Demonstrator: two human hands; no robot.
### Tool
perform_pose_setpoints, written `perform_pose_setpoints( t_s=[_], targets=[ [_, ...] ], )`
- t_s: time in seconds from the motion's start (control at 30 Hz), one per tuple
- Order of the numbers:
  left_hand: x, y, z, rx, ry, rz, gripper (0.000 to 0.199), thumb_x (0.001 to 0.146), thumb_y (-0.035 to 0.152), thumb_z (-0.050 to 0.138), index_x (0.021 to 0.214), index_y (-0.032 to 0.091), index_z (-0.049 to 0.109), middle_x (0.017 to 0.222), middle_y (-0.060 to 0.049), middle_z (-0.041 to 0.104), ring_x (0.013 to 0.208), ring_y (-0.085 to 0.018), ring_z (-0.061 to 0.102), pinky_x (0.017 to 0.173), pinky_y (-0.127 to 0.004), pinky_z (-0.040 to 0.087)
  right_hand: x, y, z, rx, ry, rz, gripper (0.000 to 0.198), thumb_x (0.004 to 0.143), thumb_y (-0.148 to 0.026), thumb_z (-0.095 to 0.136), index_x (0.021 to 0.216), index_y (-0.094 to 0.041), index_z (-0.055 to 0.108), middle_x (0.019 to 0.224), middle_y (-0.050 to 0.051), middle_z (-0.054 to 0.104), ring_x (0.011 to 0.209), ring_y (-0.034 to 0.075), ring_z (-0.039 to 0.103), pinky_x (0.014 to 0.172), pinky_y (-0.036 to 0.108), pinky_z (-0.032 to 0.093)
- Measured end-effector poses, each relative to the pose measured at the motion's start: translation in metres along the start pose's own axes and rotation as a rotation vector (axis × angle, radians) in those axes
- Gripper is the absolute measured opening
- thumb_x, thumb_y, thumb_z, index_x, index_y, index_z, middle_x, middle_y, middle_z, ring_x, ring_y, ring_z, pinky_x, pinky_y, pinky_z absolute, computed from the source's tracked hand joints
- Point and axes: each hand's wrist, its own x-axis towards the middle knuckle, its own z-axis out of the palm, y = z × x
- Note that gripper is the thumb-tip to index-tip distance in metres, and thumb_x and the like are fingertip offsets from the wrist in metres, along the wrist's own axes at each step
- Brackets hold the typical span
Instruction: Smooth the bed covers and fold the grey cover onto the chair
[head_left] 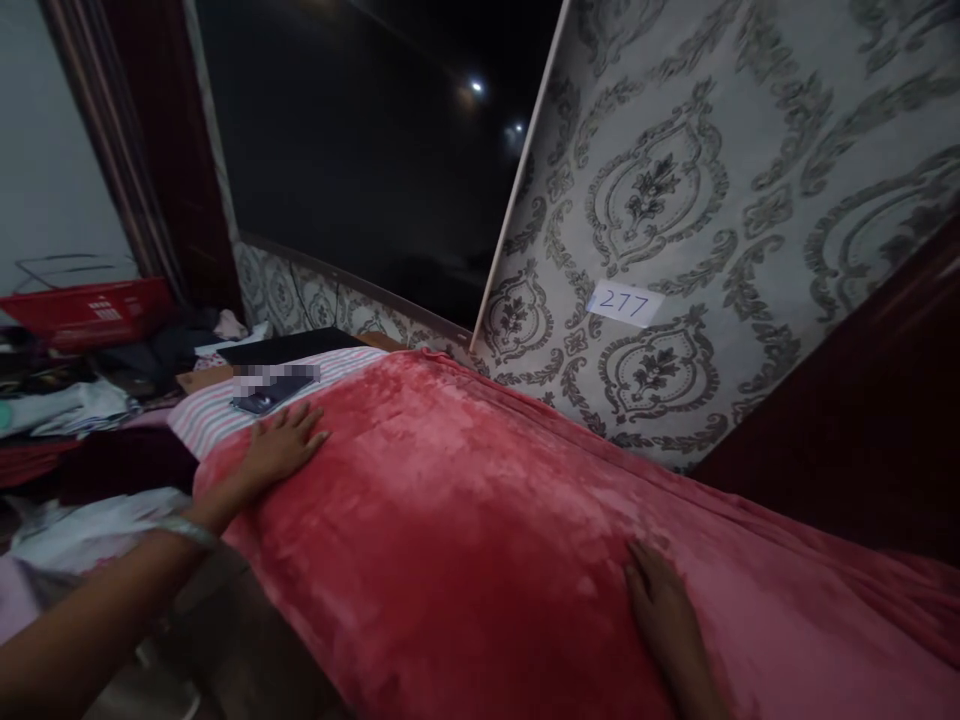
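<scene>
A plush red-and-pink blanket (450,520) is spread over a long raised surface in front of me. My left hand (283,446) lies flat on the blanket's far left end, palm down with fingers spread. Further right, my right hand (664,605) also rests on the plush, its thumb apart from the fingers and its fingertips partly in shadow. Neither hand holds anything. Just beyond my left fingertips, a dark flat object (262,402), partly pixelated, sits on a striped cloth (206,415) in white, pink and grey.
A large dark screen (360,150) stands against patterned wallpaper (675,200) bearing a paper label (626,303) marked 277. To the left are a red basket (97,308) and piled clothes (75,405). A dark red panel (840,430) slants along the right.
</scene>
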Motion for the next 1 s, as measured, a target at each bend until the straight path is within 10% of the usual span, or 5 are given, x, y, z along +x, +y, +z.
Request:
perform_pose_setpoints(
  t_s=[0.23, 0.6, 1.0],
  targets=[
    [-0.058, -0.036, -0.003, 0.005, 0.097, -0.186, 0.062, 0.095, 0.042, 0.025, 0.147, 0.015, 0.043, 0.159, -0.017, 0.034, 0.148, -0.041, 0.023, 0.113, -0.072, 0.02, 0.003, -0.004, 0.001, -0.034, -0.005, -0.042, 0.057, 0.085, -0.041, 0.037, 0.117, -0.007, 0.07, 0.127, 0.022, 0.066, 0.123, 0.032, 0.058, 0.11, 0.052, 0.04],
    [-0.083, 0.084, 0.01, -0.075, -0.078, 0.325, 0.068, 0.094, 0.057, 0.029, 0.156, 0.028, 0.027, 0.166, -0.004, 0.017, 0.154, -0.031, 0.01, 0.121, -0.061, 0.012, 0.001, -0.012, -0.008, -0.061, -0.01, -0.038, 0.055, 0.088, -0.035, 0.037, 0.124, -0.006, 0.067, 0.131, 0.02, 0.064, 0.127, 0.029, 0.054, 0.113, 0.048, 0.037],
    [-0.086, 0.0, -0.004, -0.037, 0.076, -0.098, 0.063, 0.097, 0.041, 0.024, 0.15, 0.011, 0.037, 0.161, -0.02, 0.028, 0.149, -0.042, 0.021, 0.112, -0.074, 0.02, 0.003, -0.012, -0.006, -0.073, -0.013, -0.034, 0.054, 0.087, -0.034, 0.038, 0.123, -0.005, 0.067, 0.13, 0.021, 0.064, 0.127, 0.03, 0.054, 0.113, 0.047, 0.036]
  ],
)
